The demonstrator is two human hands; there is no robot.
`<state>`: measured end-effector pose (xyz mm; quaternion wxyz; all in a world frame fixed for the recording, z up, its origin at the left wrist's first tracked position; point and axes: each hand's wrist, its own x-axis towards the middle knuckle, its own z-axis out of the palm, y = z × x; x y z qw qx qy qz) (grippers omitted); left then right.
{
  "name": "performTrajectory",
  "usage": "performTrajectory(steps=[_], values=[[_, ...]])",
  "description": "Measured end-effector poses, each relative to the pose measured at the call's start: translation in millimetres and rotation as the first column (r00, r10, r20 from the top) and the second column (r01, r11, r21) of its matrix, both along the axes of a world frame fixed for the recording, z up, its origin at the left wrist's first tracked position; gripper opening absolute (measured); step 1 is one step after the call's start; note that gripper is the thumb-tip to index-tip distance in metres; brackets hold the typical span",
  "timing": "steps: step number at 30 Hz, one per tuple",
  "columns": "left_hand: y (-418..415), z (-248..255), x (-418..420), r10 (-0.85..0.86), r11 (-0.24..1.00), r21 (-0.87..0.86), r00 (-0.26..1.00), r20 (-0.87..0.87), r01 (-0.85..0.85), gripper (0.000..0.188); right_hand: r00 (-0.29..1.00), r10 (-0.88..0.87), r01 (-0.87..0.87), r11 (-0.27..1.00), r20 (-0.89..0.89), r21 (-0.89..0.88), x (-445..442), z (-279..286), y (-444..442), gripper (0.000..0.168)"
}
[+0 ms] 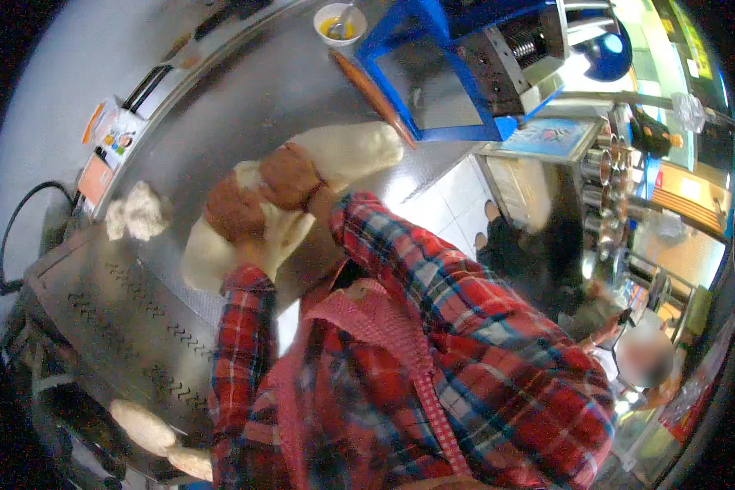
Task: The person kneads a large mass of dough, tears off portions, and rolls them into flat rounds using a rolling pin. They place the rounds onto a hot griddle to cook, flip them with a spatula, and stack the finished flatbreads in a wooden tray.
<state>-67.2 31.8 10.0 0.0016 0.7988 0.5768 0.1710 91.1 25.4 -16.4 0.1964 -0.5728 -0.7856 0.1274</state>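
Note:
A long, thick piece of pale dough [358, 147] lies slantwise across the metal worktop [226, 110]. My left hand [236, 211] rests on its lower left part, and my right hand [289, 177] is on its middle, close beside the left. Fingers are blurred, so whether they grip or press the dough cannot be told. A wooden rolling pin [373, 98] lies past the dough's upper right end, against a blue metal frame. A white bowl [340, 26] with yellow liquid and a spoon stands beyond it.
A crumpled whitish cloth or dough lump [136, 211] sits at the left. Nearer is a dark slotted metal surface [122, 312], with flat breads [142, 427] at its lower edge. A machine with rollers [520, 52] stands upper right. Another person [600, 331] is at the right.

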Motion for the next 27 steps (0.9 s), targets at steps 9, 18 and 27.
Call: performTrajectory(steps=[9, 18, 27], values=[[63, -1, -19, 0.164, 0.946, -0.319, 0.937, 0.309, -0.061, 0.046, 0.993, -0.092, 0.108, 0.962, 0.072, -0.252, -16, 21, 67, 0.032], [-32, 40, 37, 0.139, 0.972, -0.188, 0.990, -0.024, -0.141, 0.043, 0.948, 0.071, -0.062, 0.997, -0.309, 0.038, 23, 39, -105, 0.021], [-60, 14, 67, -0.078, 0.997, 0.005, 0.980, -0.184, 0.080, 0.039, 0.984, 0.129, -0.094, 0.961, -0.121, 0.259, 44, -10, -76, 0.026]])
